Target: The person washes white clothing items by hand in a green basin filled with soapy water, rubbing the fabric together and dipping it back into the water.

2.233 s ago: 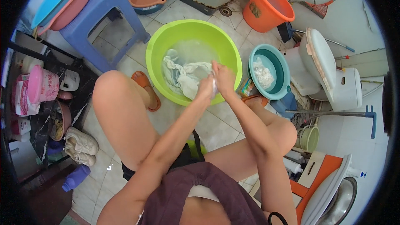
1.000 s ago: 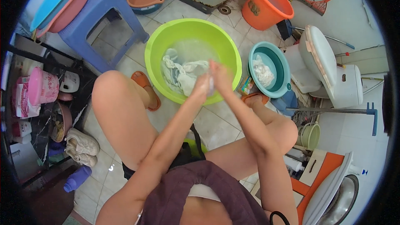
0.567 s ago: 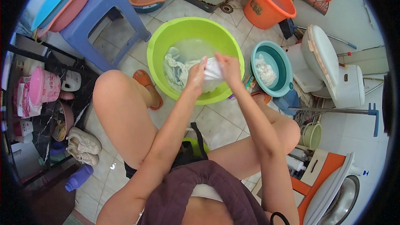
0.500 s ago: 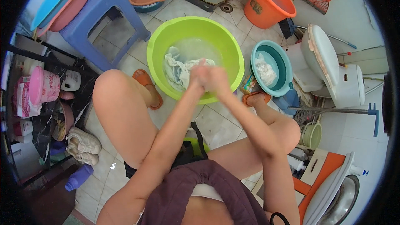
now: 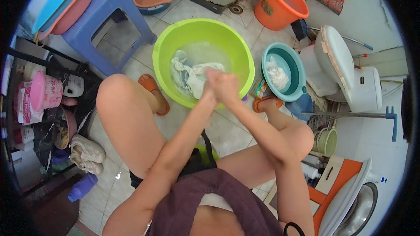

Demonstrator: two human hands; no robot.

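My left hand (image 5: pixel 211 86) and my right hand (image 5: pixel 227 86) are pressed together above the near side of a big lime-green basin (image 5: pixel 159 57). Both have their fingers closed. A wet white cloth (image 5: pixel 197 88) runs from the milky water up to them; the part between my palms is hidden. More of this cloth lies bunched in the basin, partly under the water.
Right of the basin stands a teal basin (image 5: pixel 299 67) holding a white cloth (image 5: pixel 276 75). An orange bucket (image 5: pixel 273 13) is behind it. A blue stool (image 5: pixel 100 22) stands at left, a toilet (image 5: pixel 337 57) at right. My slippered feet flank the green basin.
My joined hands have shifted slightly, with the right hand now less blurred and turned over the left. The cloth in the basin is pulled a little toward them.
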